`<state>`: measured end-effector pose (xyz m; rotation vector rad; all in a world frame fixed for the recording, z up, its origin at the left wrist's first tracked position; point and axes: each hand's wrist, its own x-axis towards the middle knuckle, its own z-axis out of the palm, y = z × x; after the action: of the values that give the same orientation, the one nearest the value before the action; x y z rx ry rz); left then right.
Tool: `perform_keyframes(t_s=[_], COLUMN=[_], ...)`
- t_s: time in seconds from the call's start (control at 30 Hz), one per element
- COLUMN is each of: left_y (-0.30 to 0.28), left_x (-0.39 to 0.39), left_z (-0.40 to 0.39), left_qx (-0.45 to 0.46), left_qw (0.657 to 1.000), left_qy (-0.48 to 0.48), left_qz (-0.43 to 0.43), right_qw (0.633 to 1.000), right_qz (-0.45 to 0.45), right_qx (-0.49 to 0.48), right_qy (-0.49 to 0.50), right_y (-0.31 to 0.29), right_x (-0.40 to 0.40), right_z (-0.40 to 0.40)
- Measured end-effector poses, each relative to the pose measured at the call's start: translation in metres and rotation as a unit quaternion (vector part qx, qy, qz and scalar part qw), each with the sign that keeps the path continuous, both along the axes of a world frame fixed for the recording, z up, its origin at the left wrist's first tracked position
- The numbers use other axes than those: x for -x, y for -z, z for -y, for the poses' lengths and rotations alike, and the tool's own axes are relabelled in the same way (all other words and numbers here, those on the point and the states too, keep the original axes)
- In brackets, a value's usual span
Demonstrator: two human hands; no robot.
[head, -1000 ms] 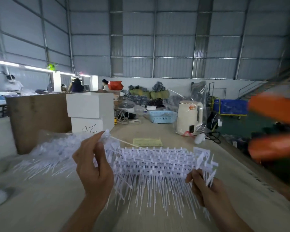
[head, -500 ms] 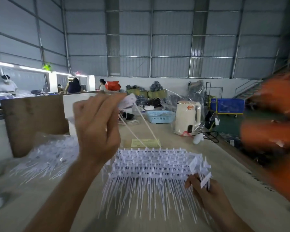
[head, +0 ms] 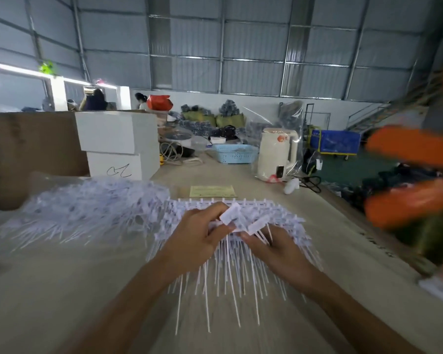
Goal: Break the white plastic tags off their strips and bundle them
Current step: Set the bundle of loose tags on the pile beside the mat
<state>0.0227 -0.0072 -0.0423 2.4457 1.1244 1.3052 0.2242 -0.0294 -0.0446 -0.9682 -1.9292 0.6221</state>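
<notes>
A stack of white plastic tag strips with long thin tails hanging toward me sits in front of me over the table. My left hand pinches a white tag at the stack's top middle. My right hand pinches another tag just right of it, fingers curled among the tails. The two hands are almost touching. A loose heap of white tags lies on clear plastic to the left.
Two stacked white boxes and a brown cardboard box stand at the back left. A yellow paper, a blue basket and a cream kettle sit further back. Blurred orange shapes fill the right edge.
My left hand has come down from head height to the top of the stack and now pinches a tag. My right hand has shifted left toward the middle.
</notes>
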Motion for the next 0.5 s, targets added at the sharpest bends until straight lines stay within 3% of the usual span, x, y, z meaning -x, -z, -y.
perform_keyframes(t_s=[0.13, 0.27, 0.43, 0.5], left_y=[0.008, 0.017, 0.024, 0.028], left_x=[-0.003, -0.008, -0.018, -0.014], left_z=[0.006, 0.014, 0.017, 0.015], left_qx=[-0.115, -0.195, -0.178, -0.182], left_qw=[0.986, 0.964, 0.975, 0.973], left_qy=[-0.104, -0.137, -0.098, -0.088], left_qz=[-0.06, -0.121, -0.088, -0.112], right_qw=[0.991, 0.964, 0.93, 0.922], right_qz=[-0.123, -0.217, -0.284, -0.298], right_qx=[0.054, 0.15, 0.234, 0.247], right_qy=[0.021, 0.027, 0.028, 0.022], right_y=[0.008, 0.017, 0.022, 0.022], right_x=[0.005, -0.004, -0.004, -0.007], right_z=[0.002, 0.011, 0.016, 0.013])
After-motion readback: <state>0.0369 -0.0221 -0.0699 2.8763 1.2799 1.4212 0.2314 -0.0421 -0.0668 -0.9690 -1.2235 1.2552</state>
